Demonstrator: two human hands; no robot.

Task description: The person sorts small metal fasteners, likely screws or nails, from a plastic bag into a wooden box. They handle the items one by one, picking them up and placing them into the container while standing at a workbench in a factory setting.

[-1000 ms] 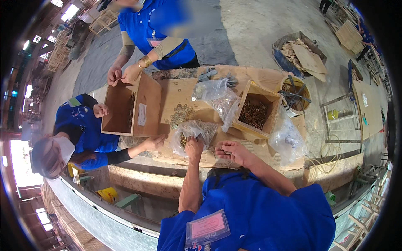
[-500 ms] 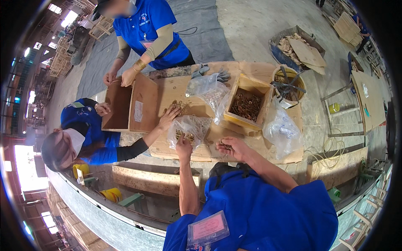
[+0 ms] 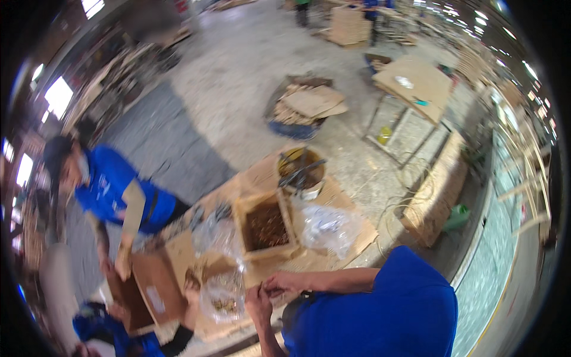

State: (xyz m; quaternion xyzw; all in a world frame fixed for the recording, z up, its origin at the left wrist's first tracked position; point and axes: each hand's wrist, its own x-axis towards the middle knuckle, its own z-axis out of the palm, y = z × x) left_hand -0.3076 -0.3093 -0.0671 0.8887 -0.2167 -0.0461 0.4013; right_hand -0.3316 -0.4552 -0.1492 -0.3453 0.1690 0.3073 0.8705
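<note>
My left hand (image 3: 257, 304) and my right hand (image 3: 278, 284) meet over the near edge of the cardboard-covered table, both with curled fingers. Blur and the fingers hide whatever they hold. Just left of them lies a clear plastic bag (image 3: 215, 291) with brass-coloured small hardware (image 3: 226, 306) in it. Beyond my hands stands a wooden box (image 3: 239, 223) full of dark, rust-brown screws or bolts (image 3: 267, 226). Another clear plastic bag (image 3: 328, 229) lies crumpled to the box's right.
A yellow bucket (image 3: 318, 172) stands at the table's far end. Two co-workers in blue are at the left, around a brown wooden drawer-like box (image 3: 162, 285). Grey gloves (image 3: 223, 211) lie near the far edge. A scrap-wood bin (image 3: 291, 129) and a metal-legged table (image 3: 416, 83) stand beyond.
The view has swung right, so the table appears lower and turned. My right hand has come leftward to my left hand, which has left the bag of brass-coloured hardware.
</note>
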